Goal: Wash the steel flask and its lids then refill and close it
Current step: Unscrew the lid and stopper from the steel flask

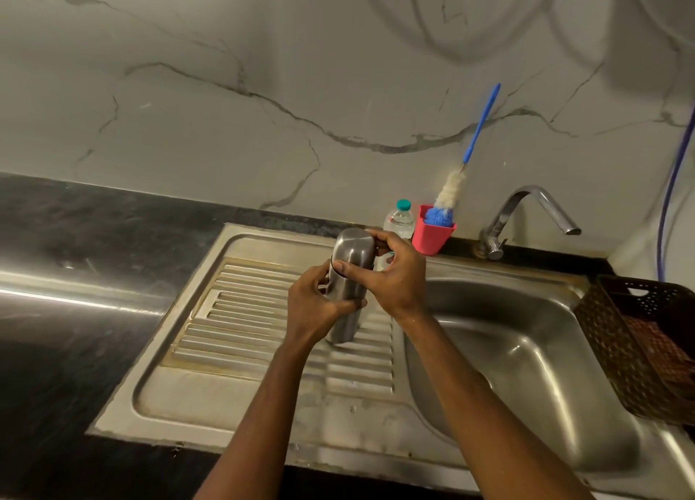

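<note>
The steel flask point(344, 323) stands upright on the ribbed drainboard point(240, 323) of the sink. My left hand point(314, 306) grips its body at mid height. My right hand point(391, 274) wraps around the steel cap lid point(353, 249) on top of the flask, thumb across the front at the seam. The flask's mouth and any inner lid are hidden under the cap. The sink basin point(507, 349) lies to the right, with the tap point(526, 214) behind it; no water is running.
A small plastic water bottle point(399, 219) and a red holder point(432, 232) with a blue-handled bottle brush point(477, 131) stand against the back wall. A brown plastic basket point(639, 341) sits at the right edge. Black countertop point(75, 255) extends left.
</note>
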